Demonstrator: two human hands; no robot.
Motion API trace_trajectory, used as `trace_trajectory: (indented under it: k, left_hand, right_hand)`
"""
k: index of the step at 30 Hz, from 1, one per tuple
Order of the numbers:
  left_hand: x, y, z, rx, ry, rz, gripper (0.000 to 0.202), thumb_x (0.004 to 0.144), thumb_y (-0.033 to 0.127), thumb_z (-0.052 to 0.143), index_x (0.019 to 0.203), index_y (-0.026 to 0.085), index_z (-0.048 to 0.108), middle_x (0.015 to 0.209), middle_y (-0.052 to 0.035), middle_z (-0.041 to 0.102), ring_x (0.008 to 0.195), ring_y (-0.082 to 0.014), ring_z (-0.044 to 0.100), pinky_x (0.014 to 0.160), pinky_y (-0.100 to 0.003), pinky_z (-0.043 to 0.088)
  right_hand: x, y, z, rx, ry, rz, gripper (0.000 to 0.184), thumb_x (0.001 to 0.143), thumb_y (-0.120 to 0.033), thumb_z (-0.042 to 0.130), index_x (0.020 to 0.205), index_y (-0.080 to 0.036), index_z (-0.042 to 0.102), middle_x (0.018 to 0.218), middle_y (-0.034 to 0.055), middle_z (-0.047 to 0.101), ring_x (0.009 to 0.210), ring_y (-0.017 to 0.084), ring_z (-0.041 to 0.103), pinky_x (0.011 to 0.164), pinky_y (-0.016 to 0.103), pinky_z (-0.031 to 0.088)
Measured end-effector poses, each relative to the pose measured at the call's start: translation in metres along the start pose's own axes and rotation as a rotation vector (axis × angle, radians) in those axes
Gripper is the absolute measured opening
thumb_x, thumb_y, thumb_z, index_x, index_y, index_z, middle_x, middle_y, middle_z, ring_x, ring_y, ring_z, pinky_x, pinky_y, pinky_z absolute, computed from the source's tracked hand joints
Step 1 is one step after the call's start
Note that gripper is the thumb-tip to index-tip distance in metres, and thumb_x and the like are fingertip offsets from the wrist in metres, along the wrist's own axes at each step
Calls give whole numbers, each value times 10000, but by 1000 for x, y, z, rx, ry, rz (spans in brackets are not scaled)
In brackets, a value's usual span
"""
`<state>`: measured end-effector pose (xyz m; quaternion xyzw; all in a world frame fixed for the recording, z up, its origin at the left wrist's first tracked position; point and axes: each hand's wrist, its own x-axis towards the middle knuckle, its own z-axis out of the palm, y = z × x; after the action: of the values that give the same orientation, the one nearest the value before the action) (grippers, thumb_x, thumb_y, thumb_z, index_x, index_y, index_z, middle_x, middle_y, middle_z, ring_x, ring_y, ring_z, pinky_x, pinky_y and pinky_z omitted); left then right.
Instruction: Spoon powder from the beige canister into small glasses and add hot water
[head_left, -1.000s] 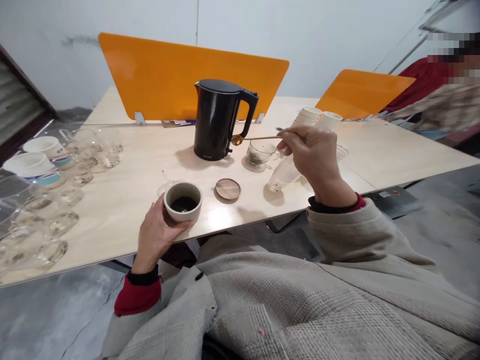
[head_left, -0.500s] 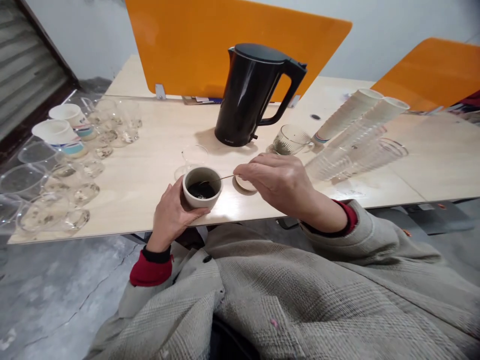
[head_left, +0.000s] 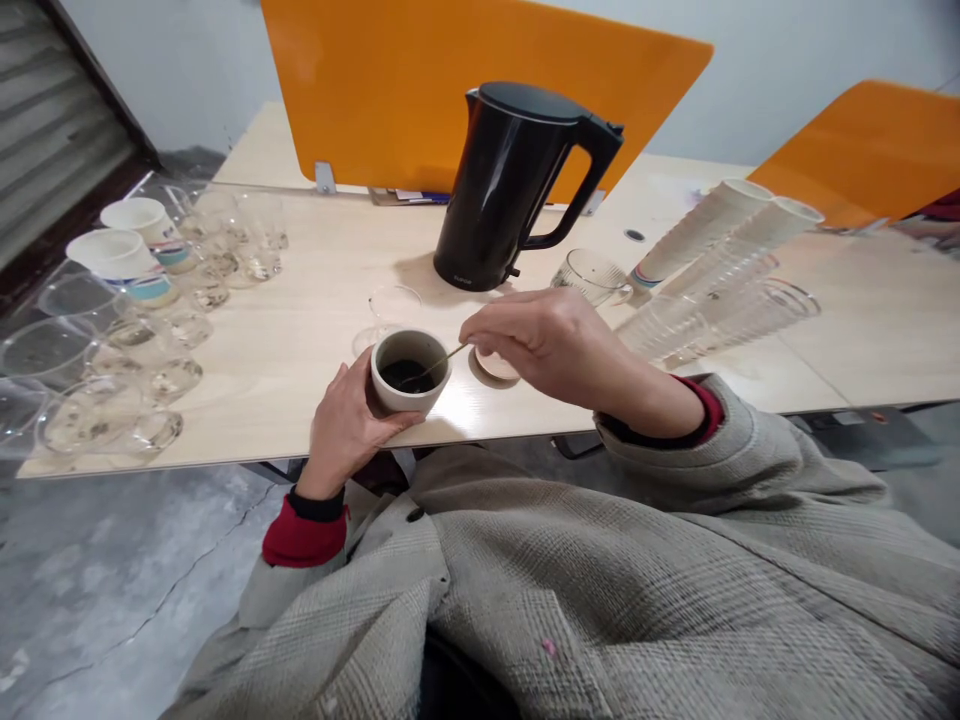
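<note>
My left hand is wrapped round a small grey ceramic cup with dark liquid, standing near the table's front edge. My right hand pinches the thin handle of a gold spoon, whose bowl dips into the cup's dark contents. A round wooden coaster lies just right of the cup, partly under my right hand. A black electric kettle stands behind the cup.
A glass mug sits right of the kettle, and an empty glass behind the cup. Stacks of paper and plastic cups lie on their sides at right. Several glasses and paper cups crowd the left. Orange dividers stand behind.
My right hand carried the spoon from beside the glass mug down into the grey cup, and the spoon now sits deeper in the liquid. The view tilted lower. My left hand kept its hold.
</note>
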<state>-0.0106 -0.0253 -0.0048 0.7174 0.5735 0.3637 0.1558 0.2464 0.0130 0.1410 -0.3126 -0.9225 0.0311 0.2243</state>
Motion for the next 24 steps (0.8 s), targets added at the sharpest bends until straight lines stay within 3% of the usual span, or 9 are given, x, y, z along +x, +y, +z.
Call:
trace_trajectory:
  k: [4,11,17,24]
  left_hand:
    - [0,1,0,-8,0,0,995,753,632,894,1565,244,469,1555,-148,657,1392,-383,660,1156,-555,544]
    - [0,1,1,-14,11,9,997,744,645,900,1552,235,483,1525,-151,676,1376,-381,672,1153,-551,550]
    - [0,-1,1,-20,15,18,993,753,690,877,1549,243,487,1538,-148,668,1389,-381,663,1142,-546,558]
    - [0,-1,1,-7,11,13,987,754,691,874,1552,259,488,1537,-133,670,1390,-387,662,1154,-548,547]
  right_hand:
    - [-1,3,-9,81,143,164,245,1050,-262,580,922,-219,785,766,12,757,683,147,676,675,282,495]
    - [-5,17,-14,290,293,386,221,1017,-363,672,886,-230,791,695,2,716,577,127,618,554,270,493]
    - [-1,29,-5,380,368,455,204,1003,-370,701,874,-239,789,675,-2,706,561,118,596,524,264,492]
    - [9,30,8,264,531,404,199,1029,-288,637,907,-221,779,689,-7,696,572,122,598,560,268,494]
